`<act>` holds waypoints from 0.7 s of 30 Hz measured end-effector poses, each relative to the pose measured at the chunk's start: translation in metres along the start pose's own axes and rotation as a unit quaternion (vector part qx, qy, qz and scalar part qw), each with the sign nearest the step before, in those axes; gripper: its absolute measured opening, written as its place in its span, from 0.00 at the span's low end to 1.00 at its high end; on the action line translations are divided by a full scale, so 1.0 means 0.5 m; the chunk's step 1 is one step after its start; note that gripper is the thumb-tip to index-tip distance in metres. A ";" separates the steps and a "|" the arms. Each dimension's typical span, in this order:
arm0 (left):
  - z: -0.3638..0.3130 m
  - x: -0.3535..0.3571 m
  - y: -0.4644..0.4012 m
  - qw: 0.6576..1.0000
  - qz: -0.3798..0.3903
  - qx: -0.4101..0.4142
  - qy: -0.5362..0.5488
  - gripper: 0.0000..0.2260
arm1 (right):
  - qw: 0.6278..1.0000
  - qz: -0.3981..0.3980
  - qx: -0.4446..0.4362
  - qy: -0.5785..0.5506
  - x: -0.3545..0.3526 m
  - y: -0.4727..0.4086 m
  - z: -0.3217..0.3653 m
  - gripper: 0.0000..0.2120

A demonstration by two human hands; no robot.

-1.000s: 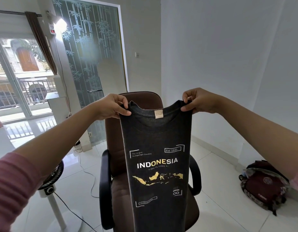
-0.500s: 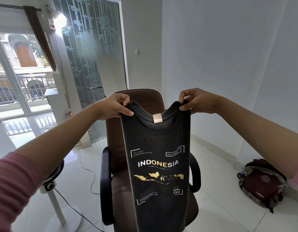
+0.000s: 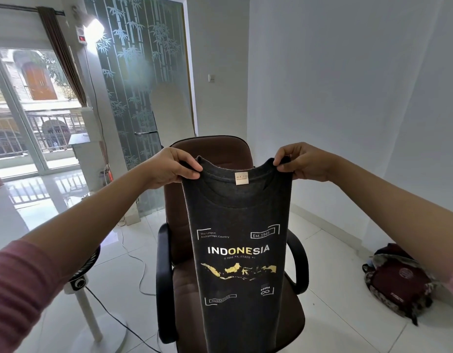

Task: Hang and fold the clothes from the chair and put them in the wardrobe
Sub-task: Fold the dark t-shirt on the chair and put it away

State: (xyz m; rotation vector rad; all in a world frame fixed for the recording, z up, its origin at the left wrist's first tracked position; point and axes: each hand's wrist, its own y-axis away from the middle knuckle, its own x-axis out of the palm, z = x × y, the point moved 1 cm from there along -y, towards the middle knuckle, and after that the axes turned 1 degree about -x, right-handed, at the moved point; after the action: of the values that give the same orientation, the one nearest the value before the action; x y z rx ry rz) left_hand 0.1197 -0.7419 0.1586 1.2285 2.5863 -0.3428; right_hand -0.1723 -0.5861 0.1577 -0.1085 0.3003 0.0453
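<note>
A dark grey T-shirt (image 3: 239, 212) printed with "INDONESIA" and a gold map hangs in front of me, its sides folded in so it forms a narrow strip. My left hand (image 3: 173, 166) pinches its top left shoulder corner. My right hand (image 3: 300, 161) pinches the top right corner. The neckline with a small tan label sags between them. Behind the shirt stands a brown office chair (image 3: 212, 149) with black armrests; its seat is mostly hidden by the shirt. No wardrobe is in view.
A white pedestal fan (image 3: 80, 284) with a black cable stands on the tiled floor at the left. A dark red backpack (image 3: 398, 278) lies by the right wall. A frosted glass door (image 3: 141, 72) and a balcony window (image 3: 29, 110) are behind.
Both hands still hold the shirt at its top corners. The neckline has sagged a little and the view has shifted slightly.
</note>
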 end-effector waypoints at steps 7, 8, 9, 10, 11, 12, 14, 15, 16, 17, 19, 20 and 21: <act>0.004 -0.031 0.010 0.999 0.032 -0.001 0.026 0.16 | 0.999 0.005 -0.003 -0.043 0.013 -0.024 0.007 0.26; 0.003 -0.035 0.011 0.999 0.038 0.002 0.033 0.16 | 0.998 0.011 -0.006 -0.057 0.017 -0.029 0.009 0.25; 0.001 -0.039 0.012 0.998 0.044 0.005 0.039 0.16 | 0.997 0.018 -0.009 -0.071 0.021 -0.036 0.011 0.24; 0.001 -0.043 0.013 0.998 0.048 0.008 0.045 0.16 | 0.996 0.023 -0.012 -0.081 0.025 -0.043 0.013 0.23; 0.001 -0.048 0.014 0.997 0.050 0.010 0.051 0.16 | 0.996 0.025 -0.013 -0.088 0.027 -0.050 0.015 0.22; 0.002 -0.052 0.015 0.997 0.051 0.009 0.057 0.14 | 0.995 0.026 -0.012 -0.091 0.030 -0.056 0.016 0.22; 0.007 -0.062 0.014 0.997 0.045 0.003 0.064 0.10 | 0.996 0.022 -0.011 -0.089 0.036 -0.068 0.017 0.19; 0.011 -0.066 0.012 0.997 0.039 0.001 0.062 0.09 | 0.996 0.017 -0.012 -0.086 0.039 -0.073 0.015 0.18; 0.015 -0.070 0.009 0.998 0.032 0.000 0.060 0.07 | 0.996 0.011 -0.014 -0.084 0.041 -0.078 0.013 0.18; 0.019 -0.073 0.006 0.998 0.023 0.001 0.058 0.07 | 0.997 0.004 -0.016 -0.080 0.043 -0.084 0.010 0.19; 0.026 -0.079 -0.004 0.998 0.006 0.006 0.055 0.07 | 0.997 -0.020 -0.021 -0.071 0.045 -0.096 0.003 0.22; 0.029 -0.083 -0.010 0.999 -0.001 0.010 0.050 0.07 | 0.997 -0.032 -0.024 -0.069 0.046 -0.102 -0.001 0.22; 0.031 -0.087 -0.017 0.999 -0.007 0.014 0.041 0.08 | 0.996 -0.042 -0.027 -0.070 0.046 -0.109 -0.004 0.22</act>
State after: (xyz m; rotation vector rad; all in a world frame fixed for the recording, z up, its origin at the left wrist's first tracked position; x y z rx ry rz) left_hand 0.1415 -0.7835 0.1591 1.2599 2.6692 -0.3378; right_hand -0.1477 -0.6395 0.1545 -0.1706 0.1552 -0.0227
